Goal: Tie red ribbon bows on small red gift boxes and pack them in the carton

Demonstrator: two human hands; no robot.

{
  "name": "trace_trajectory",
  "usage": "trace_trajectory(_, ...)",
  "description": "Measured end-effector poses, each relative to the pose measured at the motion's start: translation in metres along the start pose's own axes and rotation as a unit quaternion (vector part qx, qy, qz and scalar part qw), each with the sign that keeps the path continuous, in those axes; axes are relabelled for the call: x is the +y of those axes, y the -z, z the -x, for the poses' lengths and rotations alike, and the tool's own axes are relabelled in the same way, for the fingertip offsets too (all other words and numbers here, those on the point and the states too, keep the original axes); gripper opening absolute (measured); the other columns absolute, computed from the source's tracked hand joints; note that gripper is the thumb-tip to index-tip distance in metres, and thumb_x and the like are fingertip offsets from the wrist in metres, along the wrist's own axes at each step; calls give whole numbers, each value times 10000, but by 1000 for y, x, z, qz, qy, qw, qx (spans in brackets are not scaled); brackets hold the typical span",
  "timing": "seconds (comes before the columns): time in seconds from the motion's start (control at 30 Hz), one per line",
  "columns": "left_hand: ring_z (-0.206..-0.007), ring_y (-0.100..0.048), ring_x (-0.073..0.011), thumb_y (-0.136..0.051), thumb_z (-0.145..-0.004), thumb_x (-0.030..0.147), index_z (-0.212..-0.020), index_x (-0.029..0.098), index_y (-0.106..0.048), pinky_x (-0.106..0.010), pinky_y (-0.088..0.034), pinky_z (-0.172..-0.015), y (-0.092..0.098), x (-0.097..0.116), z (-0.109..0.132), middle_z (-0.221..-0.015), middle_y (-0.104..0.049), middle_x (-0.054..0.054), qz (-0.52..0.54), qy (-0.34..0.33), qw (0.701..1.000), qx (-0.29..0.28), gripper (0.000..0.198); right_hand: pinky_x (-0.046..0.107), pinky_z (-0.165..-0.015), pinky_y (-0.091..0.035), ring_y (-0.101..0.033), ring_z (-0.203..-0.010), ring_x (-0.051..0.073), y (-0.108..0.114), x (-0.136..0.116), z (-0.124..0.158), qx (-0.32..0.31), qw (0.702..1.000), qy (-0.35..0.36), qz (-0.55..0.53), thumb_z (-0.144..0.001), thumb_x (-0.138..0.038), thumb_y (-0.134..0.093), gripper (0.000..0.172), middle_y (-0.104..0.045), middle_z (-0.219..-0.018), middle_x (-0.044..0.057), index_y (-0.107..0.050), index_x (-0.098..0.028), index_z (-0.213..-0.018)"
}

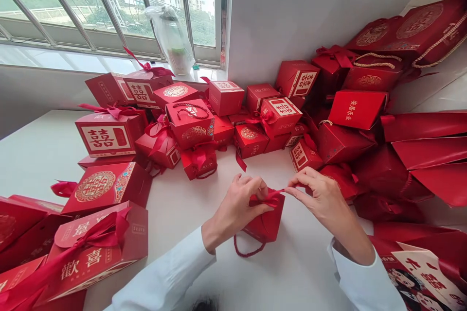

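A small red gift box (268,223) stands on the white table in front of me, its dark red rope handle (251,252) hanging down on the near side. Over the top of the box runs a red ribbon (274,196). My left hand (242,204) is closed on the ribbon at the box's upper left, thumb against the top. To the right, my right hand (319,194) pinches the ribbon's other part between thumb and fingers, slightly off the box. The ribbon stretches between both hands; the fingers partly cover the box top.
Many red gift boxes are heaped along the back, such as a box with a rope handle (189,131). Larger boxes (102,248) stand at the left, and red bags (430,155) at the right. A plastic-wrapped bottle (177,53) stands on the windowsill.
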State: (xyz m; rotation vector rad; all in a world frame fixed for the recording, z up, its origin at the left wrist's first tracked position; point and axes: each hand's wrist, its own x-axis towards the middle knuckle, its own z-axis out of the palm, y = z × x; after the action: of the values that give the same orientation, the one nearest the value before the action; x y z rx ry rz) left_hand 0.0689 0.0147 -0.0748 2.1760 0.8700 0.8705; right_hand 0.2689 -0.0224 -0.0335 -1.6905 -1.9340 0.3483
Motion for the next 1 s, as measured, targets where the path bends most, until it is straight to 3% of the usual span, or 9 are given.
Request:
trace_trajectory(0.1, -708, -535, -121, -674, -796, 242, -740, 200, -413, -367, -343, -912, 0, 0, 1, -729, -593, 70, -23, -16, 1000, -2, 271, 252, -530, -381, -513, -562, 130, 5, 3, -5, -32, 998, -43, -26, -824, -378, -614, 265, -553, -637, -17, -552, -200, -638)
trace_trajectory(0.17, -728, -547, -124, -677, -794, 227, -755, 203, -403, -417, -290, -987, -1, 0, 2, -747, -601, 74, -31, -27, 999, -1, 278, 238, -472, -365, -484, -501, 117, 6, 5, -10, -65, 988, -87, -110, -805, -432, -628, 315, -533, -576, -32, -512, -199, -627)
trace_trajectory(0.33, -771, -574, -139, -665, -798, 223, -838, 223, -408, -466, -234, -1044, -6, -2, 6, -749, -603, 72, -41, -43, 998, 4, 260, 211, -483, -446, -555, -483, 120, -2, -4, -24, -74, 910, -145, -382, -780, -417, -662, 302, -602, -536, -53, -510, -218, -948)
trace_trajectory(0.43, -779, -593, -145, -660, -794, 222, -880, 229, -401, -494, -199, -1064, -10, 0, 8, -763, -602, 70, -42, -22, 999, 23, 273, 196, -503, -478, -619, -513, 123, -6, -19, -27, -95, 865, -161, -466, -790, -381, -653, 432, -672, -606, -19, -472, -209, -1142)
trace_trajectory(0.5, -745, -594, -139, -642, -797, 217, -892, 227, -386, -500, -208, -1059, -12, 2, 9, -797, -613, 63, -36, 3, 999, 41, 273, 185, -505, -490, -657, -564, 133, -7, -30, -25, -116, 831, -174, -515, -800, -359, -645, 442, -701, -680, 13, -466, -203, -1173)
trace_trajectory(0.63, -751, -590, -152, -548, -838, 223, -907, 221, -399, -471, -282, -1001, -14, 7, 9, -853, -640, 31, -23, 41, 996, 72, 164, 175, -483, -495, -670, -600, 129, -8, -47, -8, -126, 783, -193, -577, -828, -325, -626, 343, -720, -821, 54, -503, -207, -1126)
trace_trajectory(0.73, -719, -559, -163, -510, -840, 240, -820, 209, -458, -404, -364, -873, -13, 6, 10, -780, -619, 19, -26, 58, 995, 70, 64, 187, -507, -510, -679, -652, 134, -15, -59, 11, -133, 755, -194, -612, -856, -338, -602, 268, -714, -927, 84, -534, -204, -1078)
trace_trajectory(0.87, -649, -501, -145, -577, -747, 217, -711, 199, -484, -314, -377, -733, -9, 7, 9, -665, -575, 34, 2, 54, 997, 60, 101, 224, -637, -526, -683, -863, 172, -31, -66, 35, -158, 742, -170, -628, -907, -357, -542, 233, -693, -1030, 106, -529, -208, -1086)
trace_trajectory(1.0, -646, -507, -130, -578, -746, 173, -689, 196, -500, -266, -380, -678, -7, 11, 5, -677, -610, 33, 39, 101, 991, 74, 99, 253, -732, -497, -675, -826, 149, -42, -59, 51, -206, 752, -156, -607, -932, -377, -504, 231, -703, -959, 85, -528, -203, -1082)
